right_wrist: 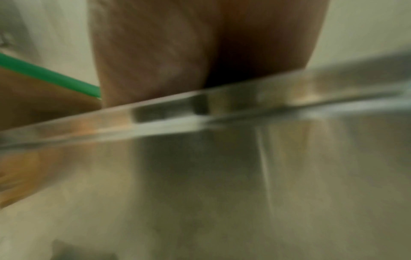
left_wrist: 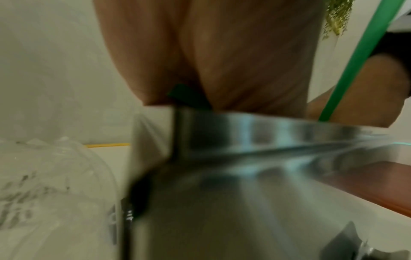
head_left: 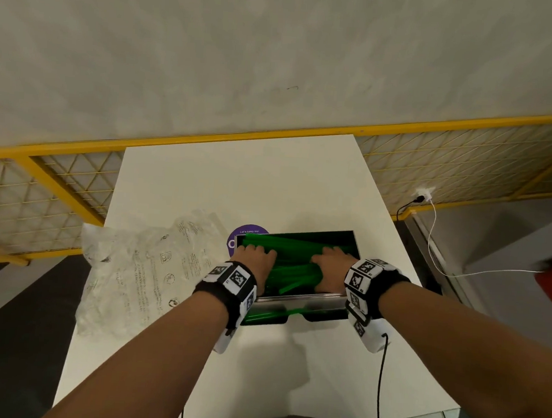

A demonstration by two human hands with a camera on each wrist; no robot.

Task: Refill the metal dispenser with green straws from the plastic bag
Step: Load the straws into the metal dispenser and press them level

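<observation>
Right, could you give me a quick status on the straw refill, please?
Left hand and right hand flat on the straws inside the dispenser. Plastic bag beside it, to its left. Nothing in the way.

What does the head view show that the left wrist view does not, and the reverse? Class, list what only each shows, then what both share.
Only the head view shows both hands, left hand and right hand, lying on the green straws inside the open metal dispenser, plus the purple sticker and the white table. Only the left wrist view shows the dispenser's steel front wall close up, blurred, from below the hand. Both share the crumpled plastic bag, a straw and the left hand.
</observation>
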